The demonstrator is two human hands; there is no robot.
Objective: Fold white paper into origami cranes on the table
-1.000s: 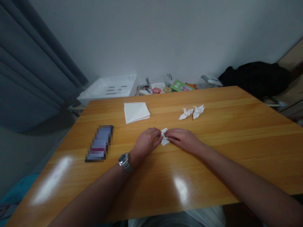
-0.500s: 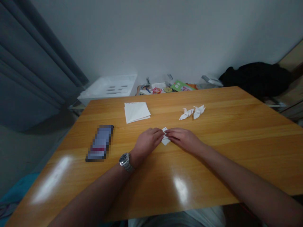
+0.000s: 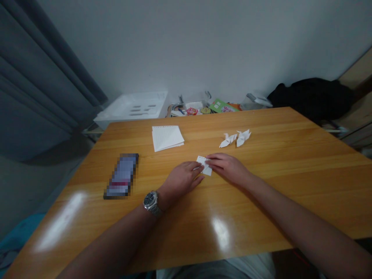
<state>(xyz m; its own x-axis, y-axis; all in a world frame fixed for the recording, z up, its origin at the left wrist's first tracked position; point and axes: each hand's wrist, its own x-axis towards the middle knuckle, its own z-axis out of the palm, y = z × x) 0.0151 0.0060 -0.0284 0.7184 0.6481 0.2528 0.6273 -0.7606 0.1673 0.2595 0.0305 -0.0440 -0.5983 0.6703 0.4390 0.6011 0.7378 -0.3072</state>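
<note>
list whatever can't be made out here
All in the head view:
- folded paper: partly hidden by the left hand and right hand
- phone screen: blurred into blocks
- ruled sheets: too small to tell any writing
- left forearm: cut off by the bottom edge

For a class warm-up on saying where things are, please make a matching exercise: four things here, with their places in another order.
1. Folded paper
2. Watch
3. Paper birds
4. Green book

A. Side by side on the table
B. Beyond the table's far edge
C. Touched by left hand and right hand
D. On the left wrist

1-C; 2-D; 3-A; 4-B
</note>
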